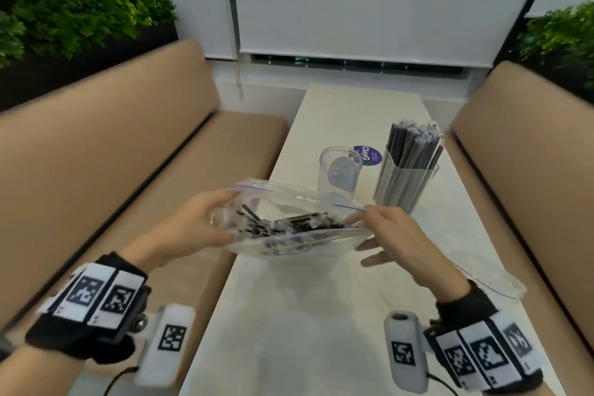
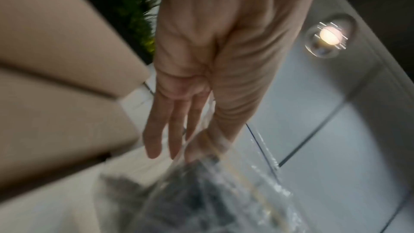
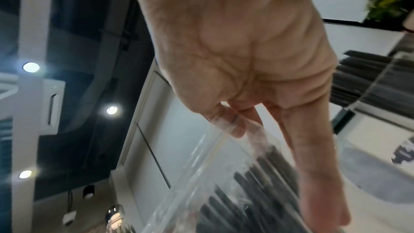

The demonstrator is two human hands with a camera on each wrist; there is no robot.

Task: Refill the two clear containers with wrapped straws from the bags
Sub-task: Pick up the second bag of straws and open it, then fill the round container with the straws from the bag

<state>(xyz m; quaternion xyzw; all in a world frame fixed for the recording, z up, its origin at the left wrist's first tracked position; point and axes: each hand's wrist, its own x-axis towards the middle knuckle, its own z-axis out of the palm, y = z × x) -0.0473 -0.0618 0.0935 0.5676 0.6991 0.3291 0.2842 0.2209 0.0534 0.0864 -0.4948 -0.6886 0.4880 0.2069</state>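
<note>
A clear zip bag (image 1: pixel 289 219) with several short dark wrapped straws (image 1: pixel 299 223) hangs above the white table (image 1: pixel 305 315), mouth facing away from me. My left hand (image 1: pixel 205 222) pinches its left edge; in the left wrist view the thumb presses the bag (image 2: pixel 224 192) while the other fingers (image 2: pixel 161 130) stay straight. My right hand (image 1: pixel 382 231) pinches the right edge, thumb and forefinger on the plastic (image 3: pixel 224 157). Behind the bag stand an empty round clear container (image 1: pixel 339 173) and a square clear container (image 1: pixel 405 183) full of long grey wrapped straws (image 1: pixel 413 145).
An empty clear bag (image 1: pixel 491 276) lies on the table by my right wrist. A purple sticker (image 1: pixel 368 154) is on the tabletop behind the round container. Tan bench seats (image 1: pixel 112 145) flank the table, with plants (image 1: pixel 74 10) behind them.
</note>
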